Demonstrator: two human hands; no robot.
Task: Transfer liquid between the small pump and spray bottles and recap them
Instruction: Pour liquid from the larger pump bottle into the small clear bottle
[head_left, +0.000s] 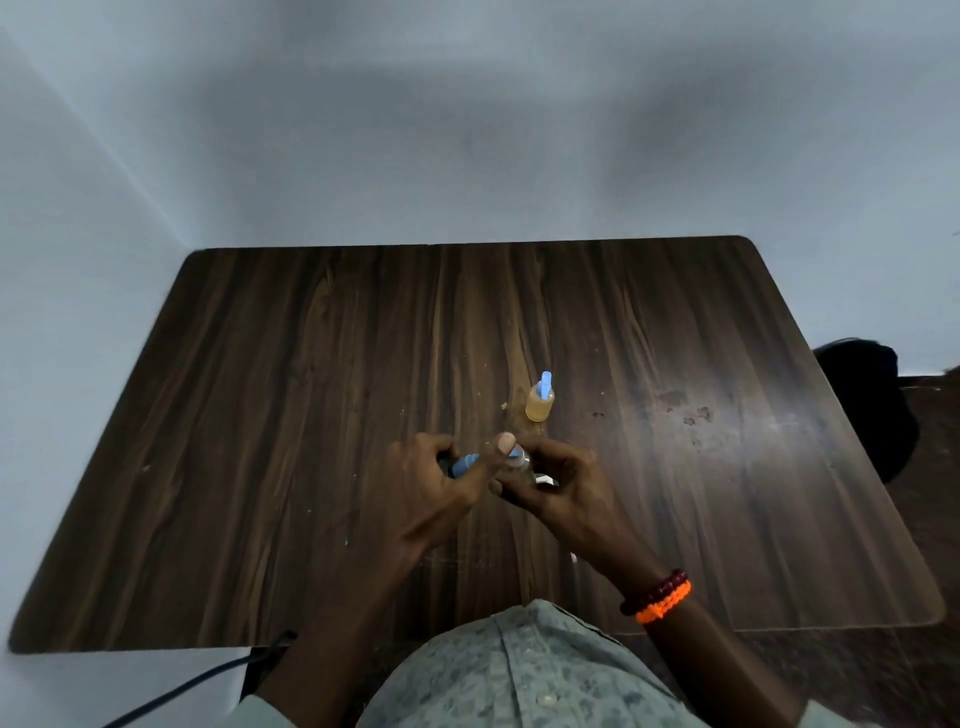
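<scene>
Over the surface (311, 364), left hand (436, 483) grip closed on blue cap (465, 462), right hand (550, 483) grip holding clear bottle (519, 464), yellow-filled bottle (540, 402) capped just beyond; likely recapping, next needs cap aligned and twisted

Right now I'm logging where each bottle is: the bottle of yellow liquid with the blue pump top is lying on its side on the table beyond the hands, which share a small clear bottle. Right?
Not quite. The head view shows the bottle of yellow liquid standing upright on the table, not on its side. The rest holds: it sits beyond the left hand and right hand, which share a small clear bottle.
</scene>
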